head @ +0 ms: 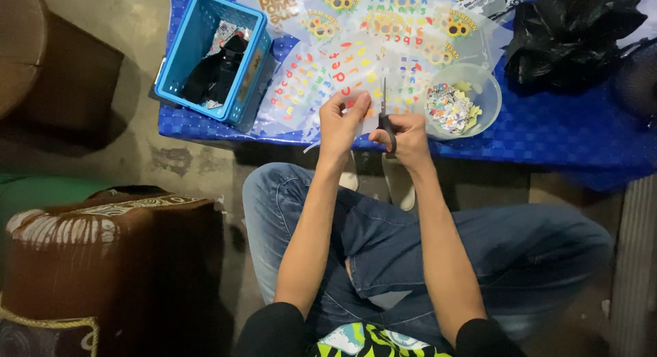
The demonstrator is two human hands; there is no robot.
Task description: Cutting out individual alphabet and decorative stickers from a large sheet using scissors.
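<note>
Scissors (385, 121) are standing nearly upright in the right hand (409, 139), whose fingers are threading the dark handles while the thin blades are pointing up and away toward the table (568, 134). Whether the blades are parted or together is too fine to tell. The left hand (340, 124) is pinching a small clear piece of sticker sheet (358, 100) between thumb and fingertips, holding it just beside the blades at the table's near edge. Both hands are hovering close together above the person's lap, with forearms reaching forward over crossed legs in blue jeans (383, 254).

Sticker sheets (328, 62) of coloured letters and sunflower badges are lying spread across the blue chequered table, overlapping one another. A clear bowl (479, 90) is sitting just right of the hands, holding a heap of small cut-out pieces. A blue plastic basket (198, 28) is resting on the table's left corner, partly hanging over the edge, with dark things lying inside it. A black plastic bag (568, 35) is slumping at the table's far right. A brown bag (102, 254) is sitting on the floor to the person's left.
</note>
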